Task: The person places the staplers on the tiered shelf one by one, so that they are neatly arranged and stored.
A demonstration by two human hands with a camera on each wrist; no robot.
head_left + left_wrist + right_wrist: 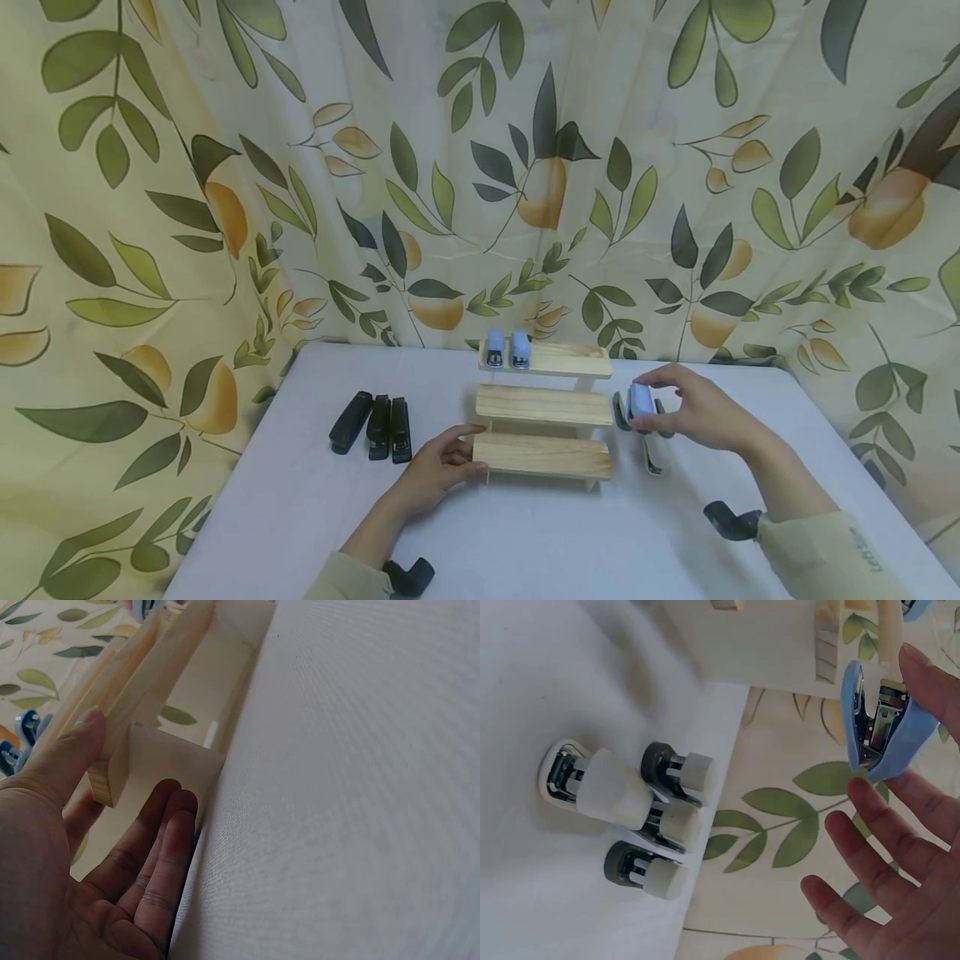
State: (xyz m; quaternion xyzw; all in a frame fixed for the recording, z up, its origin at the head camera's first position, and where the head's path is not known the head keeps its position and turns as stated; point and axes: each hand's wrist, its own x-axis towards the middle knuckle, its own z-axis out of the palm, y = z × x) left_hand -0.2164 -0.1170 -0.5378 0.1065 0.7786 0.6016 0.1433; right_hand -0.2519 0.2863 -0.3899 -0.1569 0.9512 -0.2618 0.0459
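Observation:
A three-tier wooden stand (543, 406) stands in the middle of the table. Its lowest step has its left end between the thumb and index finger of my left hand (444, 460), which grips it; the other fingers (161, 855) lie below the board. To the right of the stand, my right hand (701, 407) pinches a small light-blue stapler (889, 724) between thumb and fingers, held above the table. Beneath it are several small staplers, one white (607, 784) and others dark grey-green and white (646, 870). Two more blue staplers (495, 348) sit on the top step's left part.
Three black staplers (379, 427) lie side by side left of the stand. The table (525, 542) has a white cover. A leaf-and-fruit patterned curtain (480, 275) hangs behind and along the sides.

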